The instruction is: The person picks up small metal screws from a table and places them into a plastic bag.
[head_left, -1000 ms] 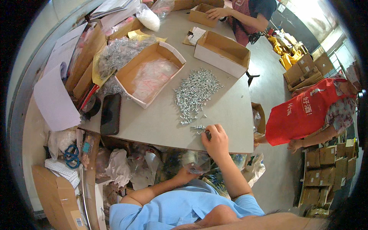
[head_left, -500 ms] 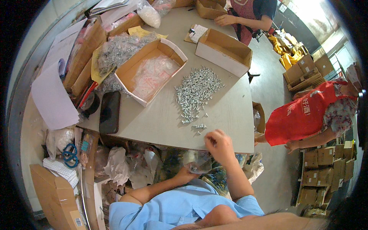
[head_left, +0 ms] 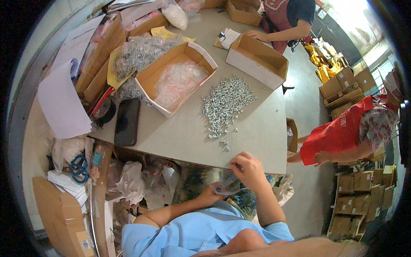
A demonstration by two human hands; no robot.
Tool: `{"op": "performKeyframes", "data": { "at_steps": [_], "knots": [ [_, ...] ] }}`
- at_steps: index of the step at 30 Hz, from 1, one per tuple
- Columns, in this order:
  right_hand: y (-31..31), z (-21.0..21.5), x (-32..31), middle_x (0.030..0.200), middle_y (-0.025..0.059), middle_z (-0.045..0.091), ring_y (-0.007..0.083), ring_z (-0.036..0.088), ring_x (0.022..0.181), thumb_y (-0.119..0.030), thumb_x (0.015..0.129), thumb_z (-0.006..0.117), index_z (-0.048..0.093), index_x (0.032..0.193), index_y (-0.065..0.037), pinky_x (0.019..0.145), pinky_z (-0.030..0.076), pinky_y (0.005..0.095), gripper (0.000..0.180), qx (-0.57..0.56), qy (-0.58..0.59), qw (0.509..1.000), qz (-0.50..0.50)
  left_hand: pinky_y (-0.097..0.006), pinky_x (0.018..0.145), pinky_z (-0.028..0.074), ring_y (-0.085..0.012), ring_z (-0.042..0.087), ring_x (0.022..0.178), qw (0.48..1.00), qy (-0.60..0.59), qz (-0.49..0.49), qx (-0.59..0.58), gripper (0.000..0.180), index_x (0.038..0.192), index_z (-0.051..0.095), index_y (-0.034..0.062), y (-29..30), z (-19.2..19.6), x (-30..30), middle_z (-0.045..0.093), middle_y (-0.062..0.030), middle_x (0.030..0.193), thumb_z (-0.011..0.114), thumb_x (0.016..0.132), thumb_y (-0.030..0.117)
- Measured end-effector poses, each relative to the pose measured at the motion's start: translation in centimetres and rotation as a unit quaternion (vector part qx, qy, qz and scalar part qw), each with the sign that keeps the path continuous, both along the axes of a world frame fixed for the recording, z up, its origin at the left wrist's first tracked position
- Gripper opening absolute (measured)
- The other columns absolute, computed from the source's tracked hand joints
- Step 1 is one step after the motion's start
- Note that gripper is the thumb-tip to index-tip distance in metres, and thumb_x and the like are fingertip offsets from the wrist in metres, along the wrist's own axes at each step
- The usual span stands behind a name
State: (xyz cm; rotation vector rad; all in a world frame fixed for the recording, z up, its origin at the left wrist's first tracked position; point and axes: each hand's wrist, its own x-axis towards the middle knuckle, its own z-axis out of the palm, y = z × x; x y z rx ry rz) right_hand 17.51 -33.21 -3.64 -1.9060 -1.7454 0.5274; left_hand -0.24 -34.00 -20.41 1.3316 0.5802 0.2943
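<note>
My left hand point(head_left: 211, 195) is closed on a clear plastic bag point(head_left: 228, 186) below the table's near edge. Over the bag's upper side, my right hand point(head_left: 248, 168) has its fingers curled together; whatever they hold, if anything, is hidden. A pile of small silver screws point(head_left: 227, 102) spreads on the tabletop ahead of my hands. A few loose screws point(head_left: 225, 146) lie between that pile and the edge. To the pile's left stands an open white-sided carton point(head_left: 198, 48) with clear, red-marked plastic bags point(head_left: 177, 83) inside.
An open carton point(head_left: 252, 63) stands beyond the screws, a co-worker's hand point(head_left: 258, 35) at its rim. A black phone point(head_left: 127, 123) and bagged hardware point(head_left: 143, 53) lie left. Blue-handled scissors point(head_left: 78, 168) hang lower left. Another person in a red apron point(head_left: 332, 139) is at the right.
The view has shifted slightly. Fewer loose screws lie near the edge, and my right hand is closer to the bag. The far co-worker's hand has come to the carton; the red-aproned person has moved.
</note>
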Motion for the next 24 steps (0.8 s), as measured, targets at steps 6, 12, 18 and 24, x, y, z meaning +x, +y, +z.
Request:
{"op": "performKeyframes", "data": {
  "at_steps": [6, 12, 18, 24],
  "knots": [
    [3.4, -0.7, 0.4, 0.084, 0.0111, 0.062, 0.023, 0.06, 0.067, -0.009, 0.08, 0.064, 0.066, 0.091, -0.001, 0.063, 0.049, 0.0327, 0.014, 0.074, 0.054, 0.993, -0.076, -0.03, 0.069, 0.05, -0.0148, 0.06, 0.079, 0.999, -0.029, 0.002, 0.018, 0.027, 0.096, 0.06, 0.0042, 0.0, -0.1, 0.2, 0.064, -0.0084, 0.089, 0.074, 0.079, 0.019],
    [7.5, -2.1, 0.3, 0.09, 0.0129, 0.062, 0.0302, 0.061, 0.079, -0.008, 0.081, 0.062, 0.066, 0.092, -0.004, 0.072, 0.049, 0.0377, 0.013, 0.157, -0.05, 0.983, -0.08, -0.032, 0.068, 0.05, -0.0154, 0.061, 0.079, 0.998, 0.042, -0.014, -0.035, 0.032, 0.099, 0.059, 0.0032, 0.1, -0.3, -0.1, 0.064, -0.0097, 0.092, 0.075, 0.079, 0.022],
    [7.2, -1.8, 1.1, 0.091, 0.0136, 0.061, 0.0346, 0.06, 0.083, -0.013, 0.081, 0.063, 0.065, 0.09, -0.007, 0.074, 0.049, 0.0423, 0.011, 0.071, -0.072, 0.992, -0.081, -0.032, 0.068, 0.051, -0.0157, 0.062, 0.078, 1.0, 0.013, -0.016, -0.017, 0.032, 0.099, 0.059, 0.0034, 0.1, -0.2, -0.1, 0.064, -0.0086, 0.088, 0.075, 0.078, 0.02],
    [5.0, -1.5, 0.3, 0.091, 0.0132, 0.06, 0.0332, 0.06, 0.082, -0.016, 0.08, 0.065, 0.063, 0.087, -0.005, 0.073, 0.049, 0.0424, 0.013, 0.072, -0.023, 0.994, -0.077, -0.032, 0.067, 0.051, -0.0162, 0.062, 0.076, 1.0, -0.019, -0.007, 0.016, 0.029, 0.097, 0.06, 0.0025, 0.1, -0.5, 0.1, 0.065, -0.0103, 0.084, 0.075, 0.077, 0.017]
  ]
}}
